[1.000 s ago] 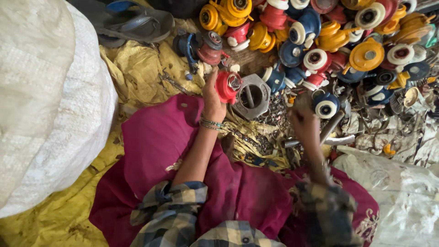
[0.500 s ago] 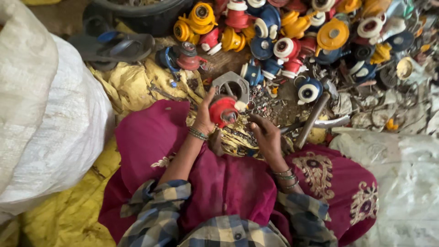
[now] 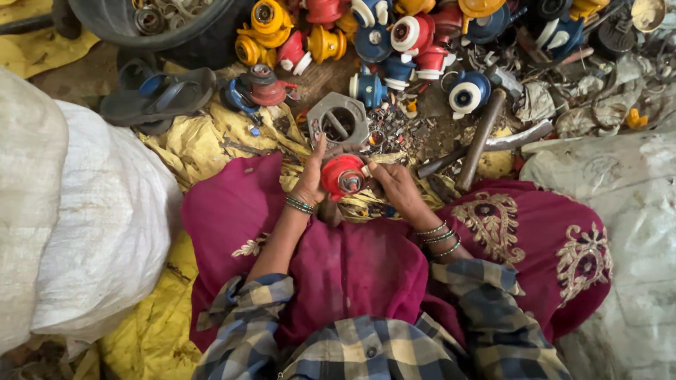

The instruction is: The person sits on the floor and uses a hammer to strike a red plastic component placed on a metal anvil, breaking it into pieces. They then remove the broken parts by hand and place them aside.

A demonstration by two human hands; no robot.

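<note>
My left hand [image 3: 310, 184] grips a red part [image 3: 343, 176] over my lap; right fingers [image 3: 384, 176] pinch its metal hub. Beyond my fingertips, the pile [image 3: 394, 35] looks mostly unsorted.

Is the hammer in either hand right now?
No. The hammer lies on the ground beyond the right hand, while both hands, with the left hand, hold a red part.
</note>
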